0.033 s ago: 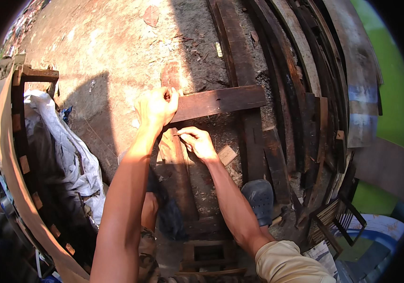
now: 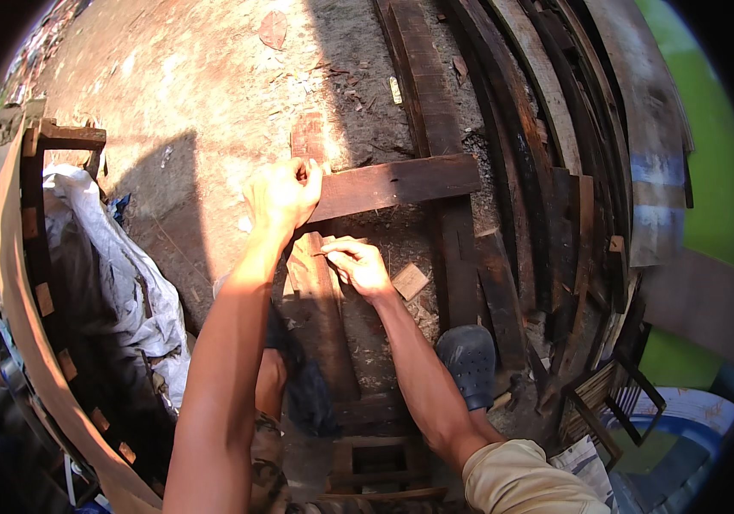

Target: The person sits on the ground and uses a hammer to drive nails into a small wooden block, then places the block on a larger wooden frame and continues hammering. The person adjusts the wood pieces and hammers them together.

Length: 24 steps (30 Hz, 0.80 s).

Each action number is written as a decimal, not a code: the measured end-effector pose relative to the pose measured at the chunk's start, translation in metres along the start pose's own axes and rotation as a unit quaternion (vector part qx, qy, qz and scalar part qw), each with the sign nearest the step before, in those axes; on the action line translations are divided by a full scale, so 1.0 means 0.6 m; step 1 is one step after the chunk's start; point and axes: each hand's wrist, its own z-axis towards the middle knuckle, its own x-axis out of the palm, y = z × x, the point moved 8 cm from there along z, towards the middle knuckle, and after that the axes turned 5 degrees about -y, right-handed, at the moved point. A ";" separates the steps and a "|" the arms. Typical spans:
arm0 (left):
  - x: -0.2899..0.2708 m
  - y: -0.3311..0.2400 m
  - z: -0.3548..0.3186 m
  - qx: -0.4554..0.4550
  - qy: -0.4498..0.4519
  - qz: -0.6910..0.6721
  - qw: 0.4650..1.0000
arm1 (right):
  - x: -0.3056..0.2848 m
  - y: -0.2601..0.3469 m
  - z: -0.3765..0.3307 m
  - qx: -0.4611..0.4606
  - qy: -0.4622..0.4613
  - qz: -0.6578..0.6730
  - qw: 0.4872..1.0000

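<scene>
Fingertips [image 2: 334, 247] of the right hand [image 2: 358, 267] were pinched together on a thin dark stick [image 2: 320, 253], too small to tell as pencil or nail; it lay roughly crosswise, one end pointing left over the near part of a narrow plank [image 2: 326, 300]. The left hand [image 2: 281, 197], farther away, had its thumb and forefinger curled in at the left end of a short board [image 2: 401, 183]; its other fingers were partly hidden, so I could not tell whether they clamped the wood or only rested on it. The short board's long axis ran left to right, its right end angled slightly away from the person. That end lay across a long beam [image 2: 459, 265], while the left end crossed above the narrow plank, which ran away from the person and showed again beyond the left hand [image 2: 308, 135]. As far as could be judged, the crosspiece was already laid over both timbers; no fastening could be made out, and joining or marking looked undone. Outside that lay a small wood block [image 2: 410, 281] between plank and beam, a dark shoe [image 2: 467, 358] nearer the person, stacked planks [image 2: 547, 128] to the right and a white sheet [image 2: 119, 257] to the left.
</scene>
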 end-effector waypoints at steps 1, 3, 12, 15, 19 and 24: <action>0.002 -0.001 -0.001 0.000 0.003 -0.008 1.000 | -0.001 -0.006 -0.023 0.022 0.003 -0.001 1.000; 0.001 0.000 -0.001 0.001 0.008 -0.028 1.000 | -0.022 -0.023 -0.071 0.073 -0.085 -0.078 0.991; 0.019 -0.117 -0.044 0.360 0.124 0.082 0.921 | -0.132 -0.050 -0.237 0.046 -0.262 -0.259 0.929; 0.062 -0.088 -0.051 0.270 0.165 0.180 0.931 | -0.117 -0.047 -0.275 0.041 -0.248 -0.296 0.921; 0.043 -0.121 -0.050 0.192 0.246 0.137 0.940 | -0.097 -0.022 -0.340 0.116 -0.239 -0.207 0.942; -0.045 -0.166 -0.118 -0.034 0.474 -0.011 0.880 | -0.108 -0.018 -0.428 0.158 -0.267 -0.062 0.949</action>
